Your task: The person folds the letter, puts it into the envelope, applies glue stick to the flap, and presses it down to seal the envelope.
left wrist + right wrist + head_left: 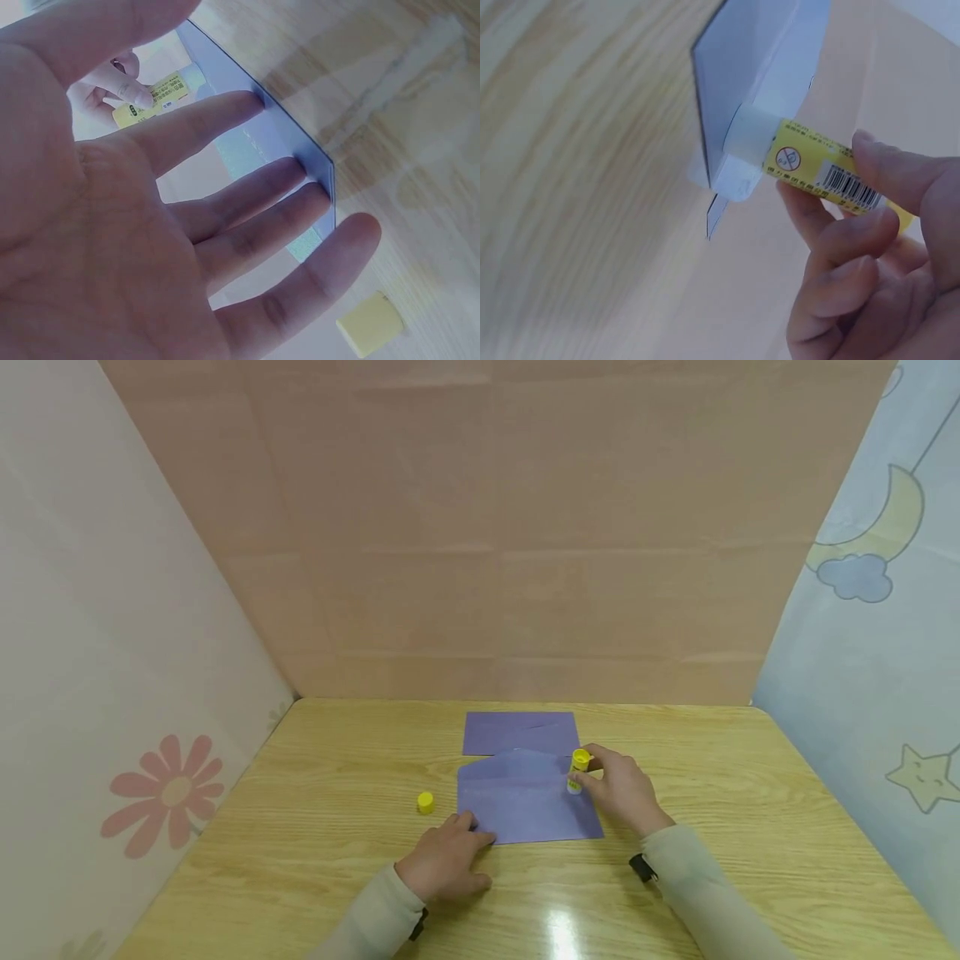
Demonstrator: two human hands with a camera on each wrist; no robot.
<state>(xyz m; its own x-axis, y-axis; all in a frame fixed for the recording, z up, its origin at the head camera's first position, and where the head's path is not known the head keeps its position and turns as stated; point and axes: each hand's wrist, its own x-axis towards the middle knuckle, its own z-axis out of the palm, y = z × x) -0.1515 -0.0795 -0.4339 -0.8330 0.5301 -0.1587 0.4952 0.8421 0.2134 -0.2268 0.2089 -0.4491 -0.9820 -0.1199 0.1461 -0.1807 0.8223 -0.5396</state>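
Note:
A purple envelope [525,817] lies on the table with its flap [517,765] folded out away from the person. My right hand [626,791] grips a yellow glue stick [577,771] between thumb and fingers, its white end down at the right part of the envelope. In the right wrist view that white end of the glue stick [810,161] meets the paper. My left hand [447,860] rests with spread fingers at the envelope's near left corner, holding nothing. Left of the envelope stands a yellow cap [425,802], also visible beyond the fingertips in the left wrist view.
Behind the envelope lies a second flat purple piece [519,732], probably another envelope, at the back of the wooden table [345,777]. A plain brown backdrop [495,552] rises at the far edge. Patterned panels stand on the left and right.

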